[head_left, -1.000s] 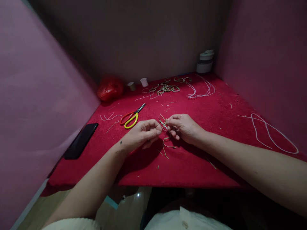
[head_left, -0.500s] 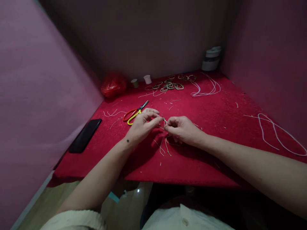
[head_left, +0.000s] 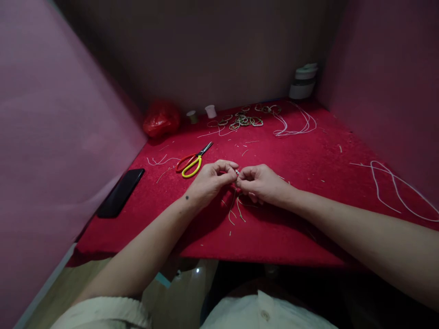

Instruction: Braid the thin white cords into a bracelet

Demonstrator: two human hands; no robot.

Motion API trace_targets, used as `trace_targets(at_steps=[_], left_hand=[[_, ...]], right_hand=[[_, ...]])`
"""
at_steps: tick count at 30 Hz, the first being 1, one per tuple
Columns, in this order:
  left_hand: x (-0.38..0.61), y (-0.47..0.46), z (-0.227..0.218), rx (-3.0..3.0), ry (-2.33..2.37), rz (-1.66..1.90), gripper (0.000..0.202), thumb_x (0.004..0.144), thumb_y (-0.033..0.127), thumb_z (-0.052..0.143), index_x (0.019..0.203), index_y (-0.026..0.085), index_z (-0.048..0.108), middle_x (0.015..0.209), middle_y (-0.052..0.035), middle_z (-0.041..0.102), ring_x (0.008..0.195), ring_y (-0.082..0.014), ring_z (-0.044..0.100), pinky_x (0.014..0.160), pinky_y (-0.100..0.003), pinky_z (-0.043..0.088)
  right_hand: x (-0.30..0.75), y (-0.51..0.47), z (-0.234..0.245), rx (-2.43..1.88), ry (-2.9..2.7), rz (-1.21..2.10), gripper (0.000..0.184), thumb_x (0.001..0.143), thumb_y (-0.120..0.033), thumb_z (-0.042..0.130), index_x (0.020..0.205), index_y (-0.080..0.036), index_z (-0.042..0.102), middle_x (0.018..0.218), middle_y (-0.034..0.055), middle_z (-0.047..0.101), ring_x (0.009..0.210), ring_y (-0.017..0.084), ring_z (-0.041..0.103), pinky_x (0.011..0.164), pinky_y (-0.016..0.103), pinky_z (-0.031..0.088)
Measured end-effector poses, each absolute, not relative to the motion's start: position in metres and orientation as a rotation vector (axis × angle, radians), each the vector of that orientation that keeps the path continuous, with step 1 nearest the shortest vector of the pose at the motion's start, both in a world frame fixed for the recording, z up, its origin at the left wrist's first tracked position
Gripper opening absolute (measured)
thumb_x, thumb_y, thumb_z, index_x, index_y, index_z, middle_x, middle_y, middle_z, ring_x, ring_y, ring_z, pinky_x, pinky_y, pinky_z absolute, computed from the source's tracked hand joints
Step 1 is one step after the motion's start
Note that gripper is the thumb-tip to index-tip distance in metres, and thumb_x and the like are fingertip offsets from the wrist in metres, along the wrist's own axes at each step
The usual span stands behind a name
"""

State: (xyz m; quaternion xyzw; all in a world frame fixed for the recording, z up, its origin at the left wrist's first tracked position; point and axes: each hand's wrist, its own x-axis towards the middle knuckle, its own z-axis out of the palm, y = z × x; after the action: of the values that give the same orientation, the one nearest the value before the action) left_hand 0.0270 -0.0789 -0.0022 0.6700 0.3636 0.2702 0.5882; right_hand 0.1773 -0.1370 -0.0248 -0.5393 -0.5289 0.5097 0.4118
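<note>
L hand (head_left: 213, 179) nr R hand (head_left: 262, 181), fingers (head_left: 247, 185) pinched.

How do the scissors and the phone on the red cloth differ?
The scissors have red and yellow handles, while the phone is black. The scissors have narrow blades; the phone is a flat slab. The scissors lie nearer the left hand than the phone does. Both lie on the red cloth, neither held.

Thumb and fingers of the left hand (head_left: 213, 179) and right hand (head_left: 261, 183) pinch a small knotted cord (head_left: 237, 172) between them. Thin cord ends (head_left: 240, 211) show just below the fingers. Left of the fingers lie scissors (head_left: 200, 156) and, farther left, a black phone (head_left: 120, 193). Well beyond the fingers, knotted loops (head_left: 244, 120) lie beside a white spool (head_left: 210, 111).
</note>
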Motion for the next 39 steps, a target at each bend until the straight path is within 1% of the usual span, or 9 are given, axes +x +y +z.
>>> trace_targets(at_steps=[3, 10, 13, 16, 18, 21, 25, 30, 39], left_hand=[[0.028, -0.078, -0.004, 1.554, 0.841, 0.657, 0.012, 0.068, 0.019, 0.066, 0.061, 0.013, 0.059, 0.101, -0.0071, 0.059, 0.083, -0.0120, 0.057, 0.076, -0.026, 0.047], [0.032, -0.071, -0.014, 1.514, 0.843, 0.735, 0.010, 0.068, 0.016, 0.064, 0.063, 0.012, 0.056, 0.097, -0.0047, 0.058, 0.069, -0.0066, 0.053, 0.066, -0.023, 0.045], [0.032, -0.069, -0.014, 1.574, 0.892, 0.777, 0.008, 0.071, 0.018, 0.063, 0.073, 0.014, 0.056, 0.087, -0.0022, 0.058, 0.065, -0.0076, 0.052, 0.062, -0.023, 0.044], [0.028, -0.072, -0.006, 1.783, 0.964, 1.037, 0.012, 0.075, 0.021, 0.064, 0.084, 0.016, 0.057, 0.078, 0.0008, 0.056, 0.067, -0.0089, 0.050, 0.064, -0.023, 0.042], [0.024, -0.077, 0.001, 1.898, 0.931, 1.183, 0.009, 0.078, 0.024, 0.064, 0.080, 0.017, 0.057, 0.072, 0.0023, 0.054, 0.065, -0.0085, 0.048, 0.062, -0.022, 0.041], [0.020, -0.083, 0.004, 2.049, 0.919, 0.956, 0.018, 0.081, 0.030, 0.063, 0.070, 0.016, 0.060, 0.061, 0.0019, 0.055, 0.057, -0.0090, 0.048, 0.057, -0.023, 0.040], [0.020, -0.083, -0.006, 2.263, 0.872, 0.674, 0.013, 0.079, 0.027, 0.067, 0.080, 0.014, 0.065, 0.074, -0.0033, 0.066, 0.066, -0.0124, 0.057, 0.063, -0.025, 0.045], [0.020, -0.079, -0.011, 2.425, 0.798, 0.678, 0.006, 0.084, 0.015, 0.057, 0.079, 0.015, 0.061, 0.072, -0.0007, 0.064, 0.065, -0.0101, 0.055, 0.064, -0.023, 0.043], [0.018, -0.081, 0.000, 2.442, 0.730, 0.640, 0.009, 0.082, 0.012, 0.059, 0.073, 0.015, 0.059, 0.064, 0.0032, 0.058, 0.059, -0.0066, 0.048, 0.060, -0.019, 0.039]], right_hand=[[0.178, -0.136, -0.025, -1.336, -1.337, 1.319, 0.019, 0.072, -0.008, 0.052, 0.056, -0.018, 0.049, 0.034, -0.0076, 0.045, 0.027, 0.005, 0.037, 0.028, 0.015, 0.028], [0.178, -0.137, -0.023, -1.341, -1.362, 1.350, 0.016, 0.071, -0.007, 0.051, 0.059, -0.018, 0.053, 0.038, -0.0074, 0.046, 0.027, 0.005, 0.039, 0.027, 0.015, 0.028], [0.179, -0.137, -0.024, -1.321, -1.333, 1.375, 0.017, 0.073, -0.010, 0.052, 0.058, -0.019, 0.051, 0.036, -0.0073, 0.045, 0.027, 0.005, 0.038, 0.028, 0.016, 0.028], [0.180, -0.136, -0.027, -1.263, -1.253, 1.382, 0.020, 0.075, -0.015, 0.055, 0.056, -0.019, 0.049, 0.035, -0.0070, 0.044, 0.027, 0.006, 0.037, 0.028, 0.017, 0.027], [0.181, -0.135, -0.030, -1.213, -1.185, 1.371, 0.019, 0.076, -0.017, 0.057, 0.058, -0.019, 0.050, 0.037, -0.0066, 0.046, 0.028, 0.006, 0.035, 0.028, 0.018, 0.025], [0.182, -0.133, -0.034, -1.163, -1.101, 1.344, 0.016, 0.076, -0.018, 0.058, 0.061, -0.019, 0.054, 0.039, -0.0058, 0.048, 0.028, 0.006, 0.035, 0.028, 0.019, 0.023], [0.183, -0.131, -0.036, -1.151, -1.063, 1.340, 0.017, 0.077, -0.020, 0.059, 0.061, -0.018, 0.054, 0.041, -0.0048, 0.050, 0.029, 0.006, 0.037, 0.028, 0.020, 0.023], [0.184, -0.131, -0.035, -1.166, -1.082, 1.331, 0.019, 0.077, -0.020, 0.058, 0.059, -0.018, 0.053, 0.038, -0.0052, 0.048, 0.028, 0.006, 0.036, 0.028, 0.019, 0.023], [0.183, -0.131, -0.033, -1.143, -1.030, 1.330, 0.017, 0.076, -0.016, 0.058, 0.059, -0.017, 0.054, 0.037, -0.0051, 0.047, 0.028, 0.006, 0.035, 0.028, 0.019, 0.022]])
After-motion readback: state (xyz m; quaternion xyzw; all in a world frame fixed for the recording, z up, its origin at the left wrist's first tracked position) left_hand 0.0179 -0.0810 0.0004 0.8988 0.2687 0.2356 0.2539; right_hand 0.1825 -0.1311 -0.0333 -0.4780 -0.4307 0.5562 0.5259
